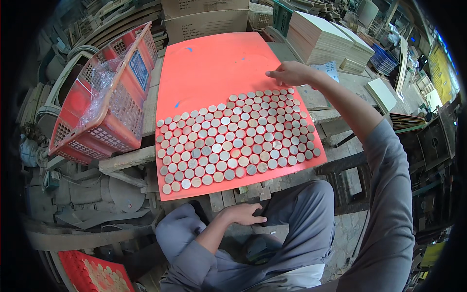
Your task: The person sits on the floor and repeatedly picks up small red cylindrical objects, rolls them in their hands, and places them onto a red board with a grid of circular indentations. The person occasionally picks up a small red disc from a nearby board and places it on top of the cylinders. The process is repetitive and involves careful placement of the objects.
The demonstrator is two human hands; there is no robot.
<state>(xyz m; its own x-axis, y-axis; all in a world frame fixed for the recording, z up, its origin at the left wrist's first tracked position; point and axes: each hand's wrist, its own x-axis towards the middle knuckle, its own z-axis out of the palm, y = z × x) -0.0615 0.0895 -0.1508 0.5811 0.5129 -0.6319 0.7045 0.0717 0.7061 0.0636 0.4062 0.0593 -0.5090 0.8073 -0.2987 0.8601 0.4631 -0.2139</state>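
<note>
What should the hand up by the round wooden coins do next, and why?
Probably the right hand should set one more disc at the right end of the top row of wooden discs, since it hovers just above that end and the orange sheet beyond is still bare. The left hand rests low by the lap.

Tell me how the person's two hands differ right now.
The right hand is stretched far out over the orange sheet, fingers at the top row of round wooden discs; the left hand lies close in, below the sheet's near edge, between the knees. The right arm is extended, the left bent. Both are bare, with grey sleeves.
</note>
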